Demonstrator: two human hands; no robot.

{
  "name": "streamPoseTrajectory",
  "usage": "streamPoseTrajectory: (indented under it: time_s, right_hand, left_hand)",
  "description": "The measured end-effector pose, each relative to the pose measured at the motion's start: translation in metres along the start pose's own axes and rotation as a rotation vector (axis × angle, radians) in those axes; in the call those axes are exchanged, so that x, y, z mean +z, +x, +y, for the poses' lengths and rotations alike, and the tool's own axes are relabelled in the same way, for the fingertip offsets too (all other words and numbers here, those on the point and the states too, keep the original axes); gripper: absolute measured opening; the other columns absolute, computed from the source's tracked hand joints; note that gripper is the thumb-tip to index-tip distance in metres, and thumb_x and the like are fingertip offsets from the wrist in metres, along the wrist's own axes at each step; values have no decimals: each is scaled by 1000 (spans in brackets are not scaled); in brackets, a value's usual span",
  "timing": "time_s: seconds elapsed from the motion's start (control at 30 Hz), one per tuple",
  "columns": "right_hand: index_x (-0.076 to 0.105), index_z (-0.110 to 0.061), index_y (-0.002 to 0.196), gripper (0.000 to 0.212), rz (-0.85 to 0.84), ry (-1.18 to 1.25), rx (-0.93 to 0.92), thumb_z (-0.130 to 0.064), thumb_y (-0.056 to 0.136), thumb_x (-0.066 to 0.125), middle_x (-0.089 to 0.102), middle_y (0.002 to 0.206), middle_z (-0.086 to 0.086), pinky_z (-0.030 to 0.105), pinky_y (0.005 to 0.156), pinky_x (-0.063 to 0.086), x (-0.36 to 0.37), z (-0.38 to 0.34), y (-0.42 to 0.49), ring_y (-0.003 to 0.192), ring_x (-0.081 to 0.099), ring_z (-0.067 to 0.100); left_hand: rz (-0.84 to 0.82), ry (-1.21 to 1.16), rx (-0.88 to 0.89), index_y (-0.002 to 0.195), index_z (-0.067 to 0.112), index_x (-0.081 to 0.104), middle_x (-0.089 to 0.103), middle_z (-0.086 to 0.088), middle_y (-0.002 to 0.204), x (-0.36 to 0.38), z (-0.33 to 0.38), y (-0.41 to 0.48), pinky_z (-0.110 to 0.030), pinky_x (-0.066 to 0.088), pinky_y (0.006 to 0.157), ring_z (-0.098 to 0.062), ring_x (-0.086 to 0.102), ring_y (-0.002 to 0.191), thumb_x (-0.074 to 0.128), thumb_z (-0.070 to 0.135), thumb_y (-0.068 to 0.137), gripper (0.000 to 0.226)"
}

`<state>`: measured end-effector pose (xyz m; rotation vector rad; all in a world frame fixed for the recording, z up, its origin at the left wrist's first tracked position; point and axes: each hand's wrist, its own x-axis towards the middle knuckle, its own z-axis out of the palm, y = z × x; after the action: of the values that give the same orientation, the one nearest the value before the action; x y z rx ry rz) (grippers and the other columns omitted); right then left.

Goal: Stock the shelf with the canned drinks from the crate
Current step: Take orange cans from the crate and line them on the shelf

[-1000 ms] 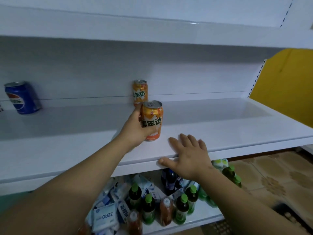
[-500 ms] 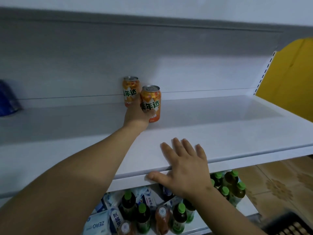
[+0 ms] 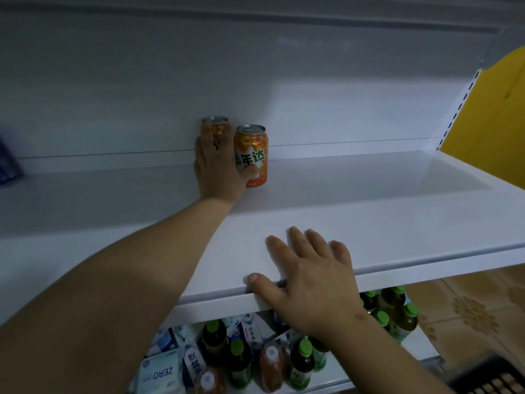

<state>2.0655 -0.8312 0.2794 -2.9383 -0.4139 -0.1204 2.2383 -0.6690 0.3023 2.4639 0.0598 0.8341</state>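
Two orange cans stand upright side by side at the back of the white shelf [image 3: 369, 200]. My left hand [image 3: 218, 172] reaches deep in and grips the right orange can [image 3: 252, 155], thumb across its front, fingers between it and the left orange can [image 3: 213, 129], which they partly hide. My right hand [image 3: 306, 280] lies flat on the shelf's front edge, fingers spread, thumb on the lip. A dark crate [image 3: 488, 376] shows only as a corner at bottom right.
A blue can [image 3: 7, 166] is half cut off at the shelf's far left. The lower shelf holds several green-capped bottles [image 3: 241, 359] and white packets [image 3: 162, 373]. A yellow panel [image 3: 491, 115] bounds the shelf on the right. Tiled floor lies below right.
My left hand has carried the orange can from the shelf's front to the back, beside the other orange can. My right hand stayed on the edge. The view moved closer and darkened.
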Motion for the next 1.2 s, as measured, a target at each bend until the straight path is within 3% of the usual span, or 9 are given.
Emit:
streamPoseTrajectory:
  time_s: [0.07,0.2,0.37,0.63,0.93,1.2]
  right_hand:
    - [18,-41,148,85,-34,-27,6,-87,76,12,17,160,-5,48,112,11,-8,6,4,146,12,21]
    - [5,-43,150,92,-130,-23,30,-88,70,3,0,163,-5,58,115,-6,-9,6,8,149,-11,24]
    - [3,-42,150,93,-119,-27,26,-88,69,2,-1,163,-5,59,115,-3,-7,8,8,149,-9,25]
    - [5,-42,150,103,-89,-7,23,-87,58,-8,1,163,-6,59,114,-5,-7,8,8,149,-10,24]
    - [8,-43,150,103,-83,10,20,-87,58,-7,3,163,-6,60,114,-6,-7,8,9,149,-10,24]
    - [6,-43,149,101,-99,6,27,-87,59,-7,2,163,-6,59,114,-6,-8,7,9,149,-10,23]
  left_hand:
    - [-40,1,-10,152,31,13,-2,-14,160,4,-1,2,-56,12,114,-41,-2,145,69,46,80,92]
    - [-48,-16,-51,152,34,6,-10,-12,160,9,-3,5,-61,10,114,-41,-9,145,67,47,82,93]
    - [-28,-17,-121,152,31,-2,-17,-11,159,19,-9,19,-63,9,113,-39,-12,145,68,49,81,102]
    - [-29,-24,-134,150,42,11,-19,-10,158,34,-7,30,-62,18,111,-41,-7,145,64,46,83,85]
    - [13,-48,-184,148,39,22,-18,-11,158,42,-2,37,-62,25,108,-41,-4,144,68,41,82,80]
    - [3,-54,-183,149,39,18,-19,-13,158,43,-1,38,-64,22,109,-44,-6,144,66,40,85,81]
